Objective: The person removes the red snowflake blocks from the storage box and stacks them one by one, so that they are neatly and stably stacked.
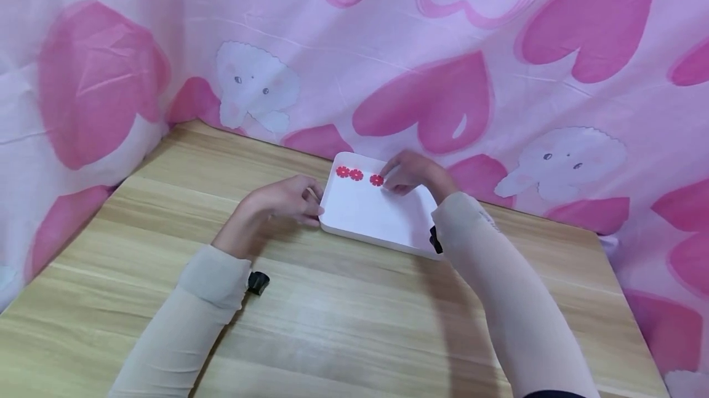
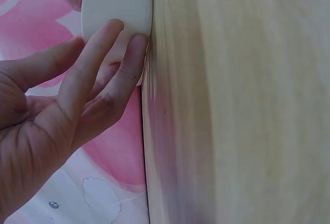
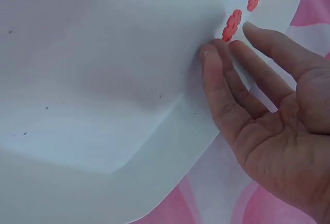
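Observation:
A white shallow tray [image 1: 376,216] lies on the wooden table, with red flower-shaped pieces along its far side. Two of them [image 1: 349,173] sit edge to edge near the far left corner; a third red flower-shaped piece [image 1: 376,180] lies to their right, a small gap away. My right hand [image 1: 408,171] reaches into the tray, fingertips right at that third piece; in the right wrist view the fingers [image 3: 268,51] are loosely bent beside its edge. At the tray's left side, my left hand [image 1: 290,200] rests its fingertips against the outer wall [image 2: 116,2].
The wooden table [image 1: 310,318] stretches in front of the tray and to both sides. A pink-and-white curtain with hearts [image 1: 426,103] hangs right behind the tray and along the left. Black wrist straps show at both sleeves.

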`<state>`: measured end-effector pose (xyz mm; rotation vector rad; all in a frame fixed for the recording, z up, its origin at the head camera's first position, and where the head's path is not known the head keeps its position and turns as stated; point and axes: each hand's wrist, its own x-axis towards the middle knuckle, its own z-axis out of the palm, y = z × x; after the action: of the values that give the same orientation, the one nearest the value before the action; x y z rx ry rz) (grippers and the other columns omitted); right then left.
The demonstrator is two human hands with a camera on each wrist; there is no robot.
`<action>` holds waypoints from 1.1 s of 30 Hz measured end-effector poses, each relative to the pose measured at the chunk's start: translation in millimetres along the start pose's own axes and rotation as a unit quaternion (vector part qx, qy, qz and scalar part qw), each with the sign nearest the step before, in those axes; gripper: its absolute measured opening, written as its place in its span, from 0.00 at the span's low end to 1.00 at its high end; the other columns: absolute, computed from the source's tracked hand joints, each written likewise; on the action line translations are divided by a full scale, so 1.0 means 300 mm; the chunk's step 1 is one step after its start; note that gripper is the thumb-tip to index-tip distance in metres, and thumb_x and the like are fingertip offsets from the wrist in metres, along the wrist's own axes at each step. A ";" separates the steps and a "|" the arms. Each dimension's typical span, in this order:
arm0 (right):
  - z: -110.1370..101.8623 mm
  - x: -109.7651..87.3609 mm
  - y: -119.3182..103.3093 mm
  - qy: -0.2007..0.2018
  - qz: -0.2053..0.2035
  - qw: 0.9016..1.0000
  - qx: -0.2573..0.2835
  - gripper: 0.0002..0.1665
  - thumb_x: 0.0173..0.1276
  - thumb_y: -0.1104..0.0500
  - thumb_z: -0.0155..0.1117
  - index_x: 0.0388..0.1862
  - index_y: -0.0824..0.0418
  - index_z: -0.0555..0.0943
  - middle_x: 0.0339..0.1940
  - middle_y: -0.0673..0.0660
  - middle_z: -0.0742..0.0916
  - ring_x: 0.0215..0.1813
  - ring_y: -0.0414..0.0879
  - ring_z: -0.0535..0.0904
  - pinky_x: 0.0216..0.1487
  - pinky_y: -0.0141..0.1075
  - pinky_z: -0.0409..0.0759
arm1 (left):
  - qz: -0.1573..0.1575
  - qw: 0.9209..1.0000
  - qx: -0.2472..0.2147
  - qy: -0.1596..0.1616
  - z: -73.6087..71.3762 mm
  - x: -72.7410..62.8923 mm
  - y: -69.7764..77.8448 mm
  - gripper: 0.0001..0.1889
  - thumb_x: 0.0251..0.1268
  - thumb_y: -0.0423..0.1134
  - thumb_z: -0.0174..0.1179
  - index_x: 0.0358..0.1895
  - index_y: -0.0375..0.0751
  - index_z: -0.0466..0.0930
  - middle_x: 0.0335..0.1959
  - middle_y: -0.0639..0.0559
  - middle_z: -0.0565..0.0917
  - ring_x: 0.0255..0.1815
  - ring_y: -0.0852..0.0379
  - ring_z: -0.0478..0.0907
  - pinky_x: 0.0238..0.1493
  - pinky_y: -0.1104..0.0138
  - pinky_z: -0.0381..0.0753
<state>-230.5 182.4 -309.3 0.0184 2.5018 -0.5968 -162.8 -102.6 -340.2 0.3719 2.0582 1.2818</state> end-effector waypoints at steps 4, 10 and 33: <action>0.012 0.004 -0.012 0.006 0.008 1.000 -0.004 0.24 0.73 0.60 0.72 0.68 0.57 0.85 0.53 0.60 0.87 0.47 0.52 0.86 0.58 0.38 0.91 | -0.006 1.000 0.003 0.004 0.005 -0.002 0.004 0.18 0.78 0.25 0.59 0.64 0.22 0.70 0.49 0.34 0.81 0.44 0.49 0.90 0.54 0.59 0.93; 0.015 0.009 -0.019 0.011 0.004 1.000 0.004 0.21 0.73 0.61 0.73 0.64 0.58 0.87 0.56 0.61 0.87 0.49 0.52 0.87 0.60 0.40 0.91 | 0.000 1.000 0.001 0.001 0.007 0.006 -0.003 0.17 0.77 0.24 0.59 0.63 0.22 0.70 0.49 0.34 0.81 0.43 0.49 0.89 0.54 0.59 0.93; 0.071 0.035 -0.048 0.041 -0.013 0.999 -0.005 0.10 0.69 0.61 0.78 0.45 0.63 0.87 0.42 0.58 0.87 0.44 0.50 0.84 0.54 0.38 0.91 | -0.006 1.000 0.011 0.002 -0.002 0.022 0.000 0.17 0.78 0.25 0.58 0.63 0.22 0.70 0.50 0.34 0.81 0.45 0.49 0.89 0.55 0.60 0.93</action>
<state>-230.3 159.3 -324.6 0.0073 2.5875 -0.6039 -168.1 -99.4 -342.8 0.3668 2.0761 1.2546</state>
